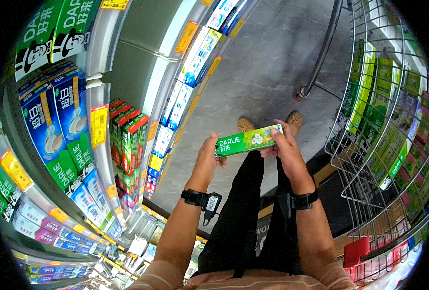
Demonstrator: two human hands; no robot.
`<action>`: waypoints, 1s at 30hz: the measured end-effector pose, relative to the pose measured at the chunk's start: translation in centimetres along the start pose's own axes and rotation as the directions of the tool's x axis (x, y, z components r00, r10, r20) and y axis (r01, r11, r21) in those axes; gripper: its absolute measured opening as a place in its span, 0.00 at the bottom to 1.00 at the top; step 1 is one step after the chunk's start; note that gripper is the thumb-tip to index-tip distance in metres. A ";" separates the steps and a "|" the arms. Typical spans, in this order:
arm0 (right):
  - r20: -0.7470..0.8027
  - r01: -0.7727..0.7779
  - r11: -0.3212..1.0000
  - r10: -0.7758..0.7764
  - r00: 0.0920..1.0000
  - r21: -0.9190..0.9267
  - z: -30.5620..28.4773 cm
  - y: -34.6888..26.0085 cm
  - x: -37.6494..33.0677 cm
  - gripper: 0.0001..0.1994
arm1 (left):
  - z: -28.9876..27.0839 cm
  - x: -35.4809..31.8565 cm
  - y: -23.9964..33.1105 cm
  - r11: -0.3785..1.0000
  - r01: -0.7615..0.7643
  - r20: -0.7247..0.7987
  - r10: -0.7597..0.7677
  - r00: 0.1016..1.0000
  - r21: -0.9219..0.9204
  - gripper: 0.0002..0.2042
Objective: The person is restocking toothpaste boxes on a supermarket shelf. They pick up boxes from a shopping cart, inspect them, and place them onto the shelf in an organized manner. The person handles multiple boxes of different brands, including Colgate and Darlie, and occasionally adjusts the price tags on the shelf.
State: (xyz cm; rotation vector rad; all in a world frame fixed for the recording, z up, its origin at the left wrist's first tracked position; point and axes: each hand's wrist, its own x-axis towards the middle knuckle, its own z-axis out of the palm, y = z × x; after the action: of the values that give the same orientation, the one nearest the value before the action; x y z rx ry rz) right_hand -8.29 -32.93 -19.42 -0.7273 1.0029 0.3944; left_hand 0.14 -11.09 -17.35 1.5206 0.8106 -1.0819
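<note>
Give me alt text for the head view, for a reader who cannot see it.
Both hands hold a long green cardboard toothpaste box level above the grey stone floor, left hand at one end, right hand at the other. Shelves of boxed toothpaste stand left; a wire shopping cart of green boxes stands right.

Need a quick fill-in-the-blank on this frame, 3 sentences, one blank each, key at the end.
1. The green toothpaste box is held by ____ hands, the left hand at one end and the right hand at the other.
2. The wire cart stands on the person's ____ side.
3. The shelves of boxed goods stand on the person's ____ side.

Missing words: both; right; left
</note>
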 end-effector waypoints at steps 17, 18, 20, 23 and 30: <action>0.017 0.009 0.999 -0.009 1.000 -0.050 -0.9 0.0 0.6 0.25 | 0.2 1.5 -1.5 0.999 0.035 0.007 -0.035 0.999 -0.034 0.21; 0.021 0.013 0.999 -0.012 1.000 -0.044 -0.9 0.0 0.6 0.25 | 0.3 1.5 -1.3 0.999 0.035 0.009 -0.035 0.999 -0.031 0.21; 0.022 0.019 0.999 -0.018 1.000 -0.035 -0.8 -0.2 0.7 0.24 | 0.4 1.6 -1.1 0.999 0.037 0.017 -0.036 0.999 -0.025 0.21; 0.017 0.034 0.999 -0.033 0.999 -0.030 -0.7 -0.5 0.5 0.24 | 0.3 1.9 -0.7 0.999 0.046 0.047 -0.046 0.998 0.005 0.21; -0.007 0.146 0.981 -0.148 0.989 -0.128 -0.7 -1.8 -0.5 0.23 | -1.2 5.0 4.1 0.548 -0.440 0.041 0.593 0.804 0.711 0.20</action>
State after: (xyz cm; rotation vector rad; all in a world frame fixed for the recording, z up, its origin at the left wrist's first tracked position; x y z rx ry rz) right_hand -7.89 -34.66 -18.58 -0.9151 0.9389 0.3254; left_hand 5.96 -11.03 -20.50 2.3580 -0.0173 -0.7904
